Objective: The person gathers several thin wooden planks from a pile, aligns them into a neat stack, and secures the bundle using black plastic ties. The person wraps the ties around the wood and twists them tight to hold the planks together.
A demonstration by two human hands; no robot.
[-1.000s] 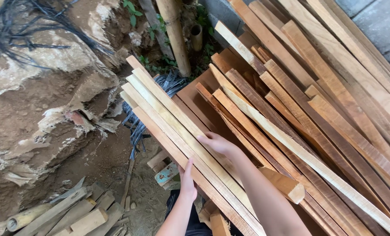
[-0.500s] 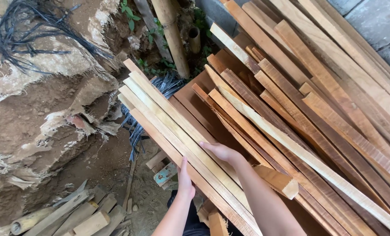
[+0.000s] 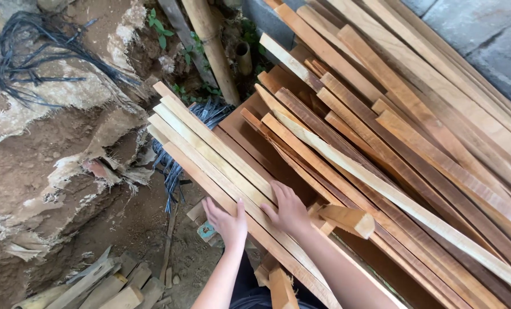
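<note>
Left hand (image 3: 228, 220) now atop pale slats (image 3: 210, 151), right hand (image 3: 290, 207) alongside, flat

Single head view, looking steeply down from above own forearms. Close range: both hands (image 3: 261, 214) low centre on pale wooden slats (image 3: 221, 166). Frame reaches dirt bank left of hands, plank pile right.
</note>
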